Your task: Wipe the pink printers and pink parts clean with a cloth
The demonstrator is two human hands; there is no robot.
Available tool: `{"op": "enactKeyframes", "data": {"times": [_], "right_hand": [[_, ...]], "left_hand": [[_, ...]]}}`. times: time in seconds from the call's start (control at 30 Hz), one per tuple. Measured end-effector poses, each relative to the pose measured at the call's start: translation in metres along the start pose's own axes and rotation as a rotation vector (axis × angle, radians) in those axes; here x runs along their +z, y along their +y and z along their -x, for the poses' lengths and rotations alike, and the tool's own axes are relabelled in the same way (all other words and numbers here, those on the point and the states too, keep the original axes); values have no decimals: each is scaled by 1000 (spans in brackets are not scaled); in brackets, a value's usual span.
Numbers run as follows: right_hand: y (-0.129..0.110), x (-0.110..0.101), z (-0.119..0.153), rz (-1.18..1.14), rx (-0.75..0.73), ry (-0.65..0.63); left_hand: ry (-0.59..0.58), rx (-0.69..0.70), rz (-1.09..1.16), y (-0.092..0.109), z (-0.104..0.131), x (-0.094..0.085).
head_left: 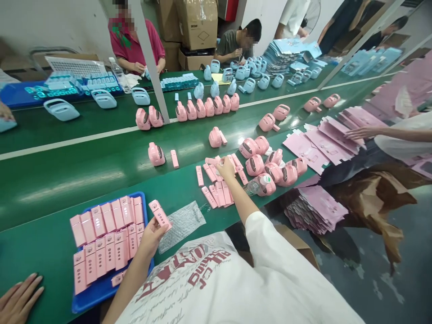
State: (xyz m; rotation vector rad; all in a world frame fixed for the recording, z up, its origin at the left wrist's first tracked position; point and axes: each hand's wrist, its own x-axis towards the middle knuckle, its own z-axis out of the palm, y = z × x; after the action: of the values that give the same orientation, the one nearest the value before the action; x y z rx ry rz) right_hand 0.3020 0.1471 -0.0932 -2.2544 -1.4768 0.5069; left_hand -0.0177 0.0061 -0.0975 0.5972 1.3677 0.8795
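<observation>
My left hand (153, 233) is closed around a slim pink remote-shaped piece (159, 216) with a row of dark round marks along its face. It is held just above a clear bubble-wrap sleeve (184, 223) lying on the bench. My right hand (226, 168) reaches forward over a group of loose pink remote-shaped pieces (221, 193), its fingers bent together at the far side of the pile; what they hold, if anything, is too small to make out. Left of my left hand, a blue tray (146, 211) carries rows of similar pink pieces.
Rounded pink housings (254, 165) cluster right of the pile beside a clear plastic bottle (254, 185). More pink housings stand on the green conveyor (111, 157). Flat pink boxes (313, 209) are stacked at right. Another person's hand (22, 297) rests at lower left; other people work around the line.
</observation>
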Motion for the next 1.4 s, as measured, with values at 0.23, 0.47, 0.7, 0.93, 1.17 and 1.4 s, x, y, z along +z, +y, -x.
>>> {"op": "enactKeyframes", "data": {"times": [0.23, 0.47, 0.7, 0.93, 1.17, 1.4], "right_hand": [[29, 9, 31, 44, 45, -74], [16, -14, 43, -340, 19, -82], [-47, -30, 97, -1041, -74, -310], [-94, -38, 155, -1106, -453, -289], [-100, -25, 169, -603, -1558, -189], [-108, -47, 154, -590, -1424, -139]], "left_hand": [[-93, 68, 23, 23, 19, 9], [-282, 227, -13, 49, 50, 21], [-369, 323, -104, 65, 80, 29], [-417, 310, -174, 69, 93, 39], [-334, 288, -133, 71, 89, 34], [-531, 277, 69, 68, 94, 37]]}}
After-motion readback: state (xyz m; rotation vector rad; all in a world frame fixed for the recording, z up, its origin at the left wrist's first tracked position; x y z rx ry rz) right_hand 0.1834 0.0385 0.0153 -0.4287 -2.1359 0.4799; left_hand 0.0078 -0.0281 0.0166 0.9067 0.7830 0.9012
